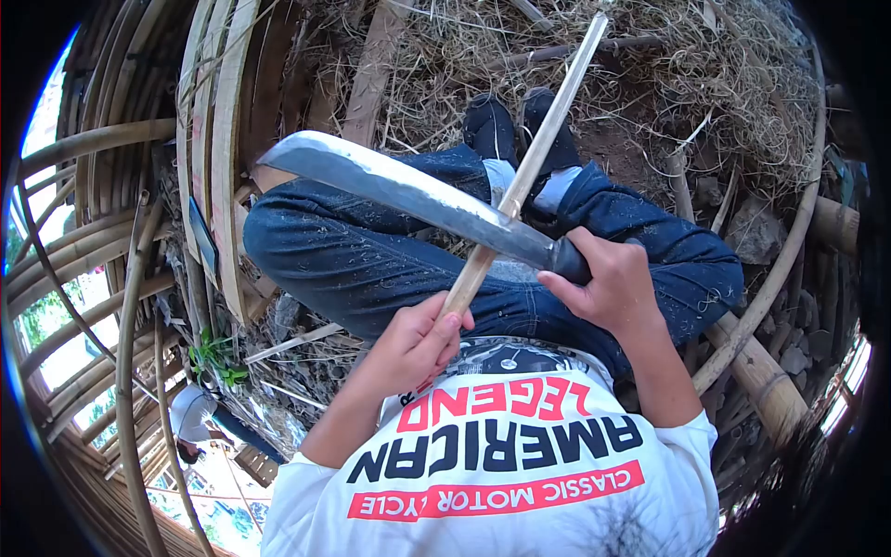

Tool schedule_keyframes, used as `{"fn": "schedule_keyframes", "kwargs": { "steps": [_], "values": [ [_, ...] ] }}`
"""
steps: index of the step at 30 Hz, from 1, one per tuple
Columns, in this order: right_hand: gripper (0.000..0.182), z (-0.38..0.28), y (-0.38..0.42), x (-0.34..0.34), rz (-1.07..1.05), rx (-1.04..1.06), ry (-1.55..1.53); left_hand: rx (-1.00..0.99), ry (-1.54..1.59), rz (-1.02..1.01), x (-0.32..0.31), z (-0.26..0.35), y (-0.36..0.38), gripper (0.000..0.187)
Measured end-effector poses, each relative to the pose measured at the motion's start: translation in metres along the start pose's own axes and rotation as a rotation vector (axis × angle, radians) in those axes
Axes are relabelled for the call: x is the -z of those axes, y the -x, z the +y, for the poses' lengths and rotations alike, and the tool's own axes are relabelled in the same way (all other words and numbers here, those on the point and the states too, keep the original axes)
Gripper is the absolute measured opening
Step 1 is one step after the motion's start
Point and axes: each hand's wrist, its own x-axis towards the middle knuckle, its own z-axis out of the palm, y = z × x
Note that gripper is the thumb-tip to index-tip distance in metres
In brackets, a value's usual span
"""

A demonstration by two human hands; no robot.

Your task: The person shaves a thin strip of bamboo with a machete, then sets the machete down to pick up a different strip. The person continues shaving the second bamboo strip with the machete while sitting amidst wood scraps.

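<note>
My right hand [608,283] is closed round the dark handle of a machete [390,190]. Its broad blade points to the left and lies across a long bamboo strip [543,148], in front of it and seemingly touching it. Near the strip's lower end, my left hand [422,339] grips it with fingers wrapped round. From there the strip slants up and away to the right, over my crossed legs [362,251] in dark jeans. Small shavings are scattered on the jeans.
Curled shavings [742,121] cover the ground beyond my shoes. Long wooden slats [223,158] stand at the left beside a bamboo framework [93,241]. A curved pole [766,288] and a thick bamboo piece [766,385] lie at the right. Another person [193,413] is at the lower left.
</note>
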Motion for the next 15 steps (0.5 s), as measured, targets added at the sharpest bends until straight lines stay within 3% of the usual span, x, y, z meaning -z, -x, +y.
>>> {"fn": "schedule_keyframes", "kwargs": {
  "steps": [4, 15],
  "values": [
    [0.046, 0.001, -0.012, 0.0, -0.024, -0.026, 0.026, -0.061, 0.087, 0.007, -0.016, -0.013, -0.006, 0.022],
    [0.051, 0.011, -0.015, 0.003, -0.064, 0.022, 0.054, -0.005, 0.119, 0.057, -0.005, -0.01, 0.004, 0.022]
  ]
}}
